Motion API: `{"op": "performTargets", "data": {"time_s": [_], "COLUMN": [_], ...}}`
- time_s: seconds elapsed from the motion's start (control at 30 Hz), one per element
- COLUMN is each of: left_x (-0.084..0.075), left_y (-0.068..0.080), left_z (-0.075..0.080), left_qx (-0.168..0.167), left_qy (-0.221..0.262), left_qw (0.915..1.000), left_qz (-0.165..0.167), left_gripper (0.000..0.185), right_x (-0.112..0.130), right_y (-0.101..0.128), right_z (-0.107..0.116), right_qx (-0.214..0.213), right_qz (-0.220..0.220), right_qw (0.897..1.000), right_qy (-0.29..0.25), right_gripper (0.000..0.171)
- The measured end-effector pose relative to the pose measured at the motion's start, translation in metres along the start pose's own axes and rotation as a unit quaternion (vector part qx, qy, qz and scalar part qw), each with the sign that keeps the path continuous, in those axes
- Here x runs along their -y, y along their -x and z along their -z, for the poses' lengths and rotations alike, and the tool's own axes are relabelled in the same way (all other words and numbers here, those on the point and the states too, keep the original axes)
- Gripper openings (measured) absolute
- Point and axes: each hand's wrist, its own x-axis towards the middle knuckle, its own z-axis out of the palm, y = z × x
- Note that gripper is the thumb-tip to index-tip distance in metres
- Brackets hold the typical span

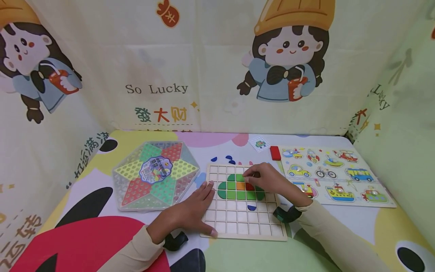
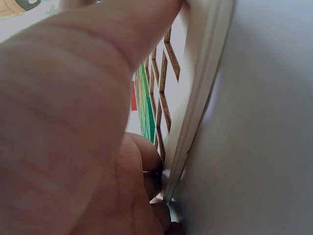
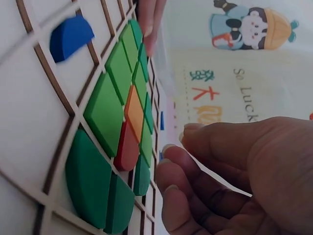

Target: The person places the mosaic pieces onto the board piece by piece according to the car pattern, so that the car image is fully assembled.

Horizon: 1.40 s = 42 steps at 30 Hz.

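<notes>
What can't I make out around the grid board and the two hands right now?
- Right hand fingers, head and right wrist views: curled together; whether they pinch a piece is hidden.
- Grid board, left wrist view: left hand fills the frame; most cells hidden.
- Small card, head view: print too small.

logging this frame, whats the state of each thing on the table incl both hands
wooden grid puzzle board: flat, partly filled with green, orange and red tiles
red square tile: seated in the grid
blue semicircle tile: loose in a cell
hexagonal chinese checkers box: closed, flat
vehicle peg puzzle: pieces seated
left hand: fingers flat, pressing the board edge
right hand: fingers curled over the tiles
</notes>
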Motion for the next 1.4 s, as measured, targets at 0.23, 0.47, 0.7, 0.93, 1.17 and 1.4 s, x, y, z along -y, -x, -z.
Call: {"op": "performTargets", "data": {"time_s": [0.23,0.47,0.7,0.93,1.17,1.4], "left_x": [-0.001,0.000,0.001,0.001,0.000,0.000], "left_y": [-0.002,-0.002,-0.001,0.000,-0.001,-0.002], "left_z": [-0.001,-0.001,-0.001,-0.001,-0.001,-0.001], "left_qx": [0.002,-0.001,-0.001,0.003,0.002,0.003], "left_qy": [-0.004,-0.007,-0.005,0.002,-0.003,-0.002], "left_qw": [1.0000,1.0000,1.0000,1.0000,1.0000,0.9999], "left_qz": [0.007,0.007,0.005,0.008,0.006,0.010], "left_gripper": [0.119,0.120,0.119,0.119,0.119,0.119], "right_x": [-0.008,-0.008,-0.009,-0.010,-0.012,-0.011], "right_y": [-0.018,-0.037,-0.058,-0.071,-0.080,-0.083], "right_z": [0.000,0.000,-0.006,-0.015,-0.019,-0.019], "right_qx": [-0.026,-0.061,-0.074,-0.065,-0.068,-0.062], "right_qz": [-0.029,-0.055,-0.058,-0.090,-0.099,-0.103], "right_qw": [0.999,0.996,0.995,0.993,0.992,0.992], "right_qy": [-0.015,-0.025,-0.034,-0.041,-0.044,-0.032], "right_gripper": [0.015,0.018,0.018,0.018,0.018,0.017]}}
